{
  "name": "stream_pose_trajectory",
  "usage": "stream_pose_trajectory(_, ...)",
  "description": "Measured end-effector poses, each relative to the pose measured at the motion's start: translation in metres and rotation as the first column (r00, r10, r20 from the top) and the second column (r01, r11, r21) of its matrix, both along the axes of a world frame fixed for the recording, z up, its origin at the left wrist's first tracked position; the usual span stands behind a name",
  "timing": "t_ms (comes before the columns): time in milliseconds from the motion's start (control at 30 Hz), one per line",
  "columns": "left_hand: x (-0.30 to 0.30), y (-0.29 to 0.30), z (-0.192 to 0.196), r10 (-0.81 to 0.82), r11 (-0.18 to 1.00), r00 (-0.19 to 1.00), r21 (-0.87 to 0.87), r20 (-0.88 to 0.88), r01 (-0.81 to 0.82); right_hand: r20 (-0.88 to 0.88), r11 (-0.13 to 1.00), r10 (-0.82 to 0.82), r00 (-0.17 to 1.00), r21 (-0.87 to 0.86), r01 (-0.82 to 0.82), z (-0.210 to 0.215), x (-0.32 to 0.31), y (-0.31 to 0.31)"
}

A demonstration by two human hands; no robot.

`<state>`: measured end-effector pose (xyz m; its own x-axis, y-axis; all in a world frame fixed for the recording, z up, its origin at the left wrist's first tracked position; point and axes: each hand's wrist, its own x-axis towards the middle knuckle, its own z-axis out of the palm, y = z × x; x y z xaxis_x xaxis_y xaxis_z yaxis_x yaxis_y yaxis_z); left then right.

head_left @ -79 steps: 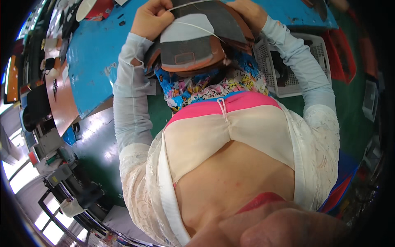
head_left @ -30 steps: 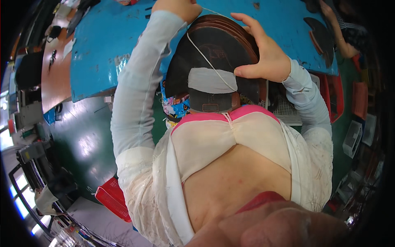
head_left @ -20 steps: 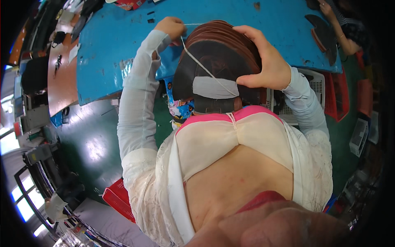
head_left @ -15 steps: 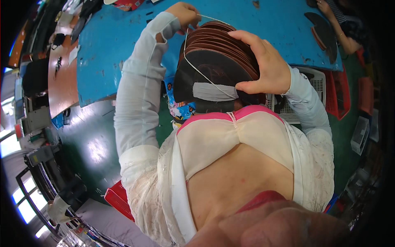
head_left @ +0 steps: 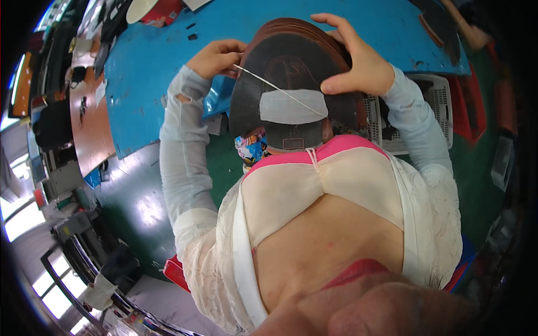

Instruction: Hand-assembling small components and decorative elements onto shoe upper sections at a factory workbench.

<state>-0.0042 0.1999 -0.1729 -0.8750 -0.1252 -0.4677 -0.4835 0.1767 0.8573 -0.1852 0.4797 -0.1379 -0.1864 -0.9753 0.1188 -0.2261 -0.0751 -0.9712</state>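
Observation:
A stack of dark, rounded leather pieces (head_left: 302, 49) with brown edges stands tilted in front of my chest, at the table's near edge. Across its front face lies a pale grey strip (head_left: 288, 107), and a thin white cord (head_left: 277, 88) runs slantwise over both. The cord's upper left end goes into my left hand (head_left: 217, 58), whose fingers are pinched together at the stack's left edge. My right hand (head_left: 361, 64) grips the stack's right side, thumb against the front face and forefinger raised. Its other fingers are partly hidden behind the stack.
A blue-topped table (head_left: 145, 84) spreads beyond the stack, with a red and white bowl (head_left: 152, 11) at its far left. To the right sit a white basket (head_left: 443, 92) and a red crate (head_left: 473, 112). Another person's arm (head_left: 468, 28) shows at the far right.
My left hand has come down and toward me along the stack's left side, drawing the cord straight across the front. The stack's face has tipped upward. My right hand stays at its side.

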Motion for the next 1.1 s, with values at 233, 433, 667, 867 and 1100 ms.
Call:
stream_pose_trajectory(233,0.0,0.041,0.003,0.226,0.942,0.948,0.3,-0.225,-0.154,0.312,0.991,-0.021,0.95,0.13,-0.021,-0.015,-0.025,-0.004)
stream_pose_trajectory(433,-0.046,0.057,0.016,0.264,0.64,0.936,0.768,-0.232,0.01,0.496,0.976,-0.217,0.84,0.137,0.171,-0.033,-0.061,0.035)
stream_pose_trajectory(667,-0.19,0.135,0.039,0.054,0.835,0.538,0.334,-0.841,0.438,0.385,0.727,-0.633,0.672,-0.001,0.686,-0.025,-0.13,0.189)
stream_pose_trajectory(867,-0.219,0.255,0.084,-0.338,0.921,0.83,0.026,-0.443,0.389,0.732,0.754,-0.55,0.402,0.229,0.615,-0.081,-0.075,0.345)
stream_pose_trajectory(1100,-0.247,0.193,0.014,-0.723,0.538,0.591,-0.829,-0.358,0.155,0.837,0.586,-0.537,-0.105,0.46,0.667,-0.204,0.016,0.413)
